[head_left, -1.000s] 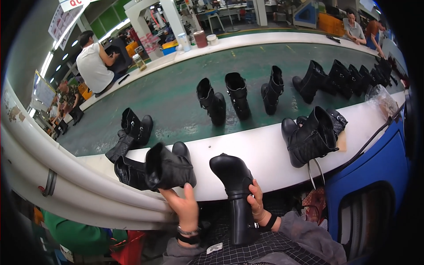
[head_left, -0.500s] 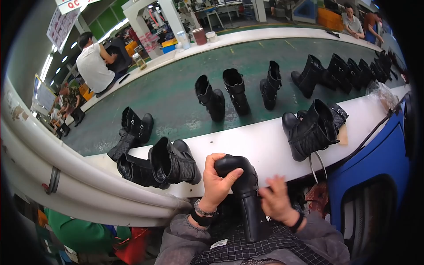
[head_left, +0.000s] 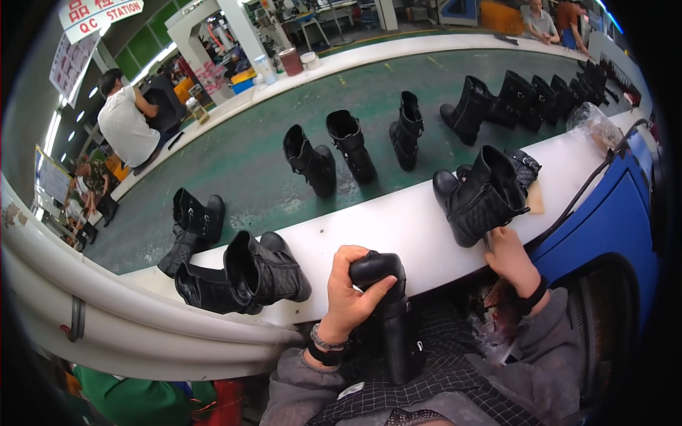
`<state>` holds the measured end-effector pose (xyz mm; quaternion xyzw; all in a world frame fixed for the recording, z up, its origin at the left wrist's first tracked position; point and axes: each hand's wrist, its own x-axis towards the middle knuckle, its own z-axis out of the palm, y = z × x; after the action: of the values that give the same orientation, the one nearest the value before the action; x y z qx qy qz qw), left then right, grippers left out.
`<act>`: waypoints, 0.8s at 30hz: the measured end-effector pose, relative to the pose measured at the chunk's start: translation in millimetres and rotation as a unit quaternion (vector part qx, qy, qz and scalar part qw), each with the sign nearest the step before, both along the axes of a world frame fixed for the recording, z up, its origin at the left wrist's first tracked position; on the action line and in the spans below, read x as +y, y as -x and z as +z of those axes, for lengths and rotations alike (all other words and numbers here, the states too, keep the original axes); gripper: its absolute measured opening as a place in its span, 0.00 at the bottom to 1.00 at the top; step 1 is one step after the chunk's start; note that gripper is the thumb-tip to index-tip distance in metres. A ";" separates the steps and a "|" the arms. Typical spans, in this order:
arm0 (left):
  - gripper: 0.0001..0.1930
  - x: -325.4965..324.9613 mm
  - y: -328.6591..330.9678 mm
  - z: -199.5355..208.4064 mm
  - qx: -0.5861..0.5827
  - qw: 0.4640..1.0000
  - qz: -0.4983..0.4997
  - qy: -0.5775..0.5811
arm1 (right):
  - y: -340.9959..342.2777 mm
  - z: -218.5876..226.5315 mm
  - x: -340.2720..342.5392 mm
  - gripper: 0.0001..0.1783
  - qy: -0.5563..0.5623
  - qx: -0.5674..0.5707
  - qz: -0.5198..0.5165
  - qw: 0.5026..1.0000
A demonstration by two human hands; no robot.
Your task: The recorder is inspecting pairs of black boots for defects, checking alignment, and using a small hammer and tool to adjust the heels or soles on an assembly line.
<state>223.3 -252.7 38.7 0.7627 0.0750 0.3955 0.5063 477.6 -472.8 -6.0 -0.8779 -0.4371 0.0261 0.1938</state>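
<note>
My left hand [head_left: 355, 291] is wrapped round the toe end of a black boot [head_left: 399, 334], whose shaft hangs down against the dark checked apron on my lap. A small buckle shows on its side. At the bench edge, my right hand [head_left: 513, 257] has its fingers closed beside the sole of another black boot [head_left: 483, 202]. A thin grey piece shows at those fingertips, too small to name. This second boot is quilted and stands upright with its shaft gaping. Near my left hand, a quilted black boot [head_left: 266, 270] stands on the white ledge.
Along the green conveyor belt [head_left: 249, 192] stand several black boots [head_left: 352, 145]. More boots lie at left on the white ledge [head_left: 355, 231]. A white pipe [head_left: 142, 284] curves at left; a blue machine [head_left: 597, 206] is at right, near crumpled plastic [head_left: 593, 128]. People sit across the belt.
My right hand has moved from beside the held boot, right and up, to the ledge by the quilted boot. The left hand keeps its hold on the boot. The view has shifted slightly.
</note>
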 end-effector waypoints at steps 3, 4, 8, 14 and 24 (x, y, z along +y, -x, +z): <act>0.25 1.1 0.7 -1.6 0.000 1.000 0.009 -0.012 | -2.6 8.0 -19.7 0.30 -0.015 0.010 -0.008 1.000; 0.25 1.9 0.5 -2.4 0.003 1.000 0.016 -0.021 | -0.8 9.6 -29.7 0.25 -0.016 0.003 -0.007 1.000; 0.25 4.6 -3.3 -5.0 -0.003 1.000 0.024 -0.009 | 20.0 10.1 -70.1 0.32 -0.062 0.010 0.002 0.998; 0.25 0.8 -13.3 -4.7 -0.020 0.999 0.029 -0.035 | 69.2 16.6 -92.6 0.28 -0.291 0.621 -0.179 0.705; 0.24 -2.9 -16.2 -2.7 -0.016 0.998 0.032 -0.050 | 109.5 155.6 -56.7 0.33 -0.226 0.590 0.095 0.769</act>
<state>239.5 -255.6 35.9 0.7780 0.0713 0.4270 0.4553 368.1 -529.5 149.6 -0.5749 -0.3112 0.4572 0.6030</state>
